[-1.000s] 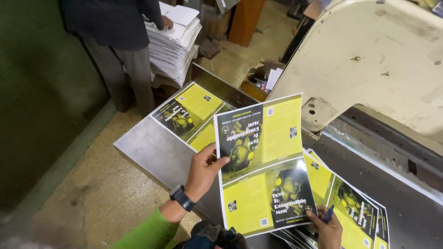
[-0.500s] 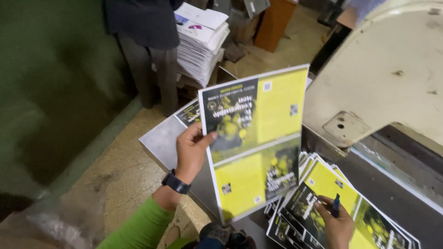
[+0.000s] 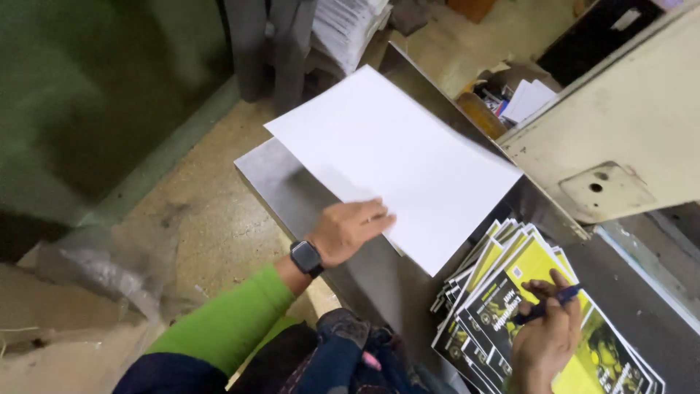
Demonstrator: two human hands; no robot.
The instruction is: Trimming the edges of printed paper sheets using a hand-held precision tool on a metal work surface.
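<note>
My left hand (image 3: 348, 229) grips the near edge of a large sheet (image 3: 394, 160), which lies blank white side up over the grey metal table (image 3: 292, 193). A dark watch sits on that wrist, above a green sleeve. My right hand (image 3: 547, 337) holds a dark blue pen (image 3: 545, 305) and rests on a fanned stack of yellow and black printed sheets (image 3: 510, 299) at the lower right of the table.
A cream machine housing (image 3: 620, 124) rises at the right. A person in grey trousers (image 3: 266, 44) stands at the top beside a stack of white paper (image 3: 346, 25). A box of odds and ends (image 3: 510, 95) sits behind the table. Speckled floor lies at the left.
My left hand has turned the printed sheet over and lowered it, so its blank white back now faces up. The view has tilted down.
</note>
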